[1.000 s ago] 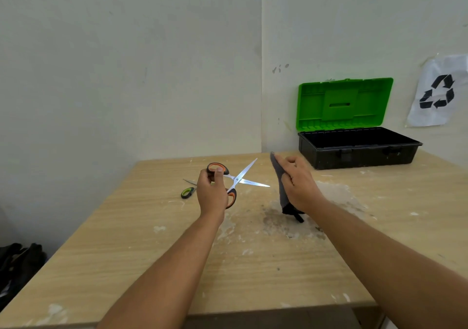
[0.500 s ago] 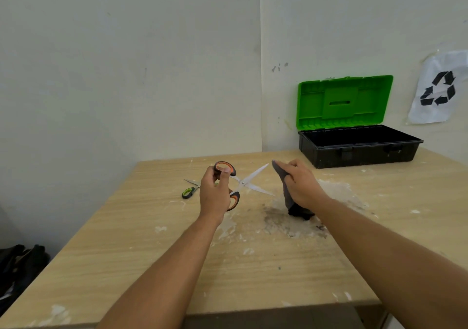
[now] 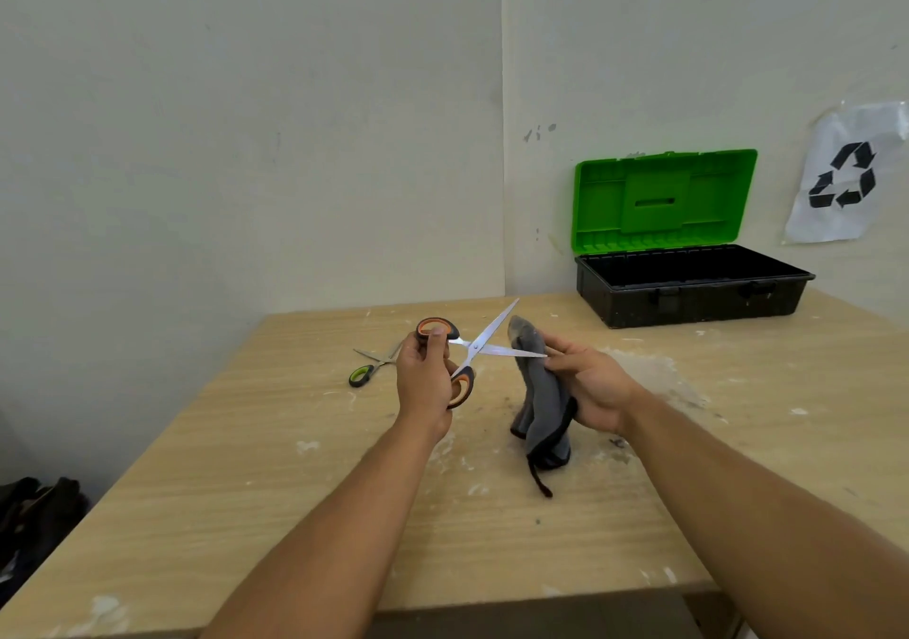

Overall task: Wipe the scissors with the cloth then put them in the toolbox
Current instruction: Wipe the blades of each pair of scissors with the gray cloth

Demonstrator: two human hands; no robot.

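A pair of orange-and-black-handled scissors [image 3: 467,350] is held above the wooden table [image 3: 236,466] by the left hand [image 3: 424,382], whose fingers are curled round the handle loops. The 2 bright steel blades are spread wide apart: 1 points up and to the right, the other runs almost level towards the right hand [image 3: 592,385]. The handles are black outside with an orange lining inside each loop.

A grey cloth [image 3: 541,392] with a dark edge is gripped by the right hand, thumb and fingers curled round it; its lower end hangs down to the table. The tip of the level blade is met by the upper part of the cloth, just beside the right fingertips.

At the back right of the table, well apart from the hands, a black toolbox [image 3: 688,294] stands with its green lid [image 3: 664,198] raised upright. Nothing can be seen inside it from this angle.

A second, smaller pair of scissors [image 3: 374,365] with a green-and-black handle lies flat on the table behind the left hand.

A white sheet [image 3: 848,173] bearing a black recycling symbol of 3 arrows is fixed to the right wall. No readable writing or brand is visible.
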